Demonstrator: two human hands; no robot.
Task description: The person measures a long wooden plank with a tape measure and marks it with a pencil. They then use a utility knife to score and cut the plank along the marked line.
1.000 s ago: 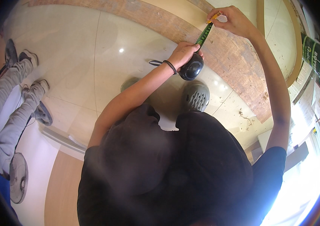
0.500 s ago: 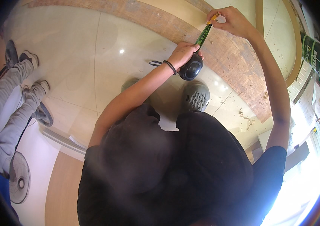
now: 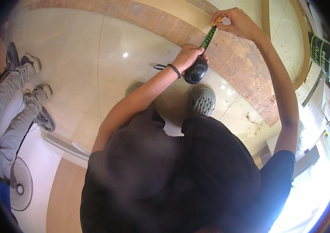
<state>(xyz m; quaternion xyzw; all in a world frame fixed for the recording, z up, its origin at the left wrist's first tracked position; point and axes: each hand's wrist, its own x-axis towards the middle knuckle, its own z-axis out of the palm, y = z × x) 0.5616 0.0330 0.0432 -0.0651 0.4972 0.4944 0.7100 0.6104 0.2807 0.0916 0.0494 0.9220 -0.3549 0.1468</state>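
My left hand (image 3: pixel 189 58) is wrapped round a black tape measure (image 3: pixel 196 72), its thumb lying along the drawn-out blade. The dark green tape blade (image 3: pixel 208 38) runs up and right from the case, over a curved, worn wooden board (image 3: pixel 236 56). At the blade's far end, my right hand (image 3: pixel 236 24) pinches a short yellow-orange stick (image 3: pixel 219 19) between thumb and fingers. Its tip meets the blade end; I cannot make out whether the fingers also grip the blade. A black strap (image 3: pixel 160 66) hangs beside my left wrist.
My grey clog (image 3: pixel 201 101) stands on the tiled floor (image 3: pixel 134 50) below the tape. Wood shavings (image 3: pixel 253 121) lie at right. Another person's legs (image 3: pixel 15 89) and a fan (image 3: pixel 20 186) are at left. A green-black package (image 3: pixel 321 52) stands far right.
Both hands stay almost where they were. The tape case has shifted very slightly left and down, and the yellow-orange stick is a little more upright in my right fingers.
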